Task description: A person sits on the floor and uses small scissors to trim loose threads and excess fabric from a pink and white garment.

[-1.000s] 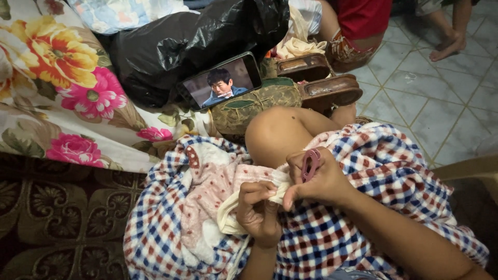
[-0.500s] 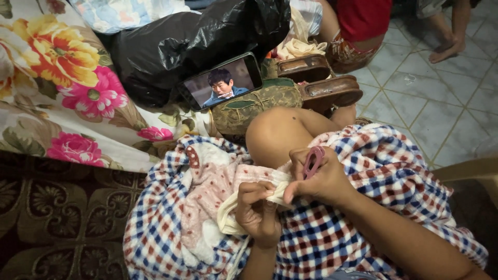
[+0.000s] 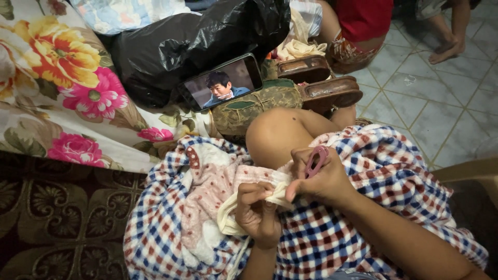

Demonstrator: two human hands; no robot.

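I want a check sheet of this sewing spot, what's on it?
Surface: checked cloth over the lap, knee bare.
Job's things: pale cream fabric with pink patterned lining; small pink snips.
Clutter: phone showing a video, black plastic bag, camouflage pouch, brown sandals.
Grips: left hand pinches the fabric; right hand holds the snips and pinches the fabric edge.
Cables: nothing seen.
Surroundings: floral sheet, tiled floor, another person's feet.
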